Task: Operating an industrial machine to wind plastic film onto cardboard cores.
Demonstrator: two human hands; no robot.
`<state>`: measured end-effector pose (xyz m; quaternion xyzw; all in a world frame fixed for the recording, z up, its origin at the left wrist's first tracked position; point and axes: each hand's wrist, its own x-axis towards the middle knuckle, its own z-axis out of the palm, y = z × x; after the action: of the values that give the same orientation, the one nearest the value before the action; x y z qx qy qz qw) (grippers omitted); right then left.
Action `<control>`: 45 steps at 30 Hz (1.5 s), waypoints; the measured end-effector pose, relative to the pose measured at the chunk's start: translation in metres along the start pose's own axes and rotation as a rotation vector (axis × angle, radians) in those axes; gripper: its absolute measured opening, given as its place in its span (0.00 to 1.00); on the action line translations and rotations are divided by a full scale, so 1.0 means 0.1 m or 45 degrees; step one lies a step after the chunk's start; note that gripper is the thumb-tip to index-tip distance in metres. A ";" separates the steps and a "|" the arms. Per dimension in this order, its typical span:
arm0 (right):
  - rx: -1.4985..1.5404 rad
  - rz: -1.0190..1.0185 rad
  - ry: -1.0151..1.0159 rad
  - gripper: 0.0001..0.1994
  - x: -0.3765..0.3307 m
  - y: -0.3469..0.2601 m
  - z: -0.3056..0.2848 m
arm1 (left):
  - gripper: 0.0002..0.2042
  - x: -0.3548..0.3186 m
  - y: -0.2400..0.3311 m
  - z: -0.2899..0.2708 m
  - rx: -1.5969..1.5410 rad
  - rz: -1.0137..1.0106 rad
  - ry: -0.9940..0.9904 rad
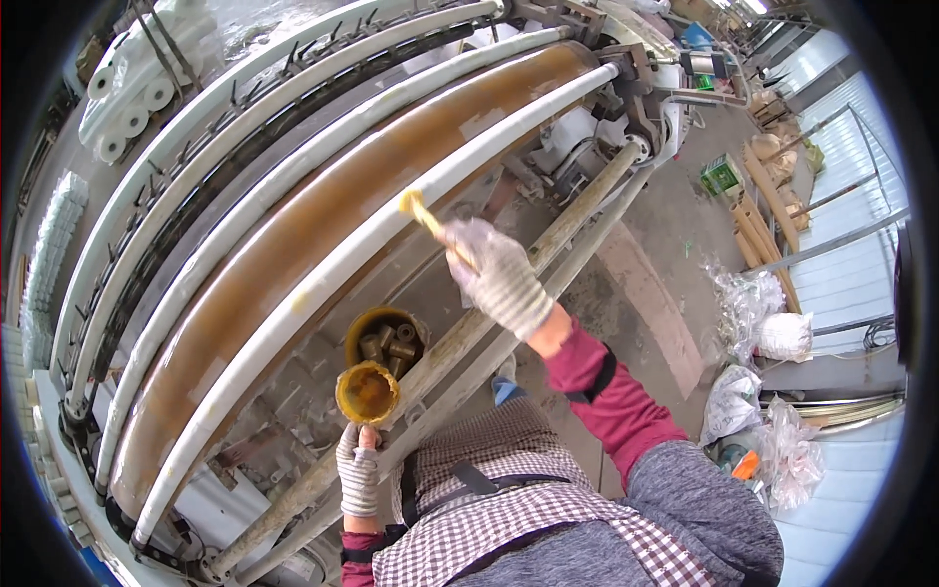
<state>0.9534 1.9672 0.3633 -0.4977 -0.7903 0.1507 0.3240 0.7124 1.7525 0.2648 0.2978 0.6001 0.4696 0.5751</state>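
Cup (367, 392) before bucket (387, 337), both below the roller (323, 220).

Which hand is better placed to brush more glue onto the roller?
Right. The right hand holds the brush with its tip at the amber-coated roller; the left hand holds the glue cup lower down.

The gloved right hand (497, 274) holds a yellow brush (423, 212) against the long white roller (323, 279). Below it, the gloved left hand (358, 470) grips a glue-coated cup (368, 392), just beside a yellow bucket (387, 338).

Daylit workshop with a grey concrete floor (675, 210) and corrugated metal wall (851, 264).
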 end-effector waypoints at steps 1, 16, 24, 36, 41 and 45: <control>0.004 -0.009 -0.002 0.16 -0.01 0.14 -0.09 | 0.12 0.05 -0.02 0.11 0.051 0.017 0.031; 0.247 -0.334 0.090 0.12 0.77 2.01 -1.03 | 0.15 0.59 0.27 2.83 -0.337 -0.057 0.195; 0.336 -0.168 0.261 0.11 0.86 2.66 -1.71 | 0.16 1.04 0.40 3.13 -0.091 -0.026 0.085; 1.195 0.696 0.542 0.09 1.48 3.96 -2.29 | 0.16 1.70 0.87 3.91 0.065 0.007 -0.013; 0.729 0.614 0.354 0.05 1.45 4.73 -2.55 | 0.17 2.05 1.20 4.60 0.047 0.090 -0.053; 0.621 0.215 0.471 0.07 1.36 4.69 -3.51 | 0.15 2.45 1.80 5.29 -0.013 0.217 -0.051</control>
<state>1.4687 2.2734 0.4112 -0.4880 -0.6145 0.2691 0.5584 1.1530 2.1578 0.3813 0.3541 0.5585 0.5138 0.5466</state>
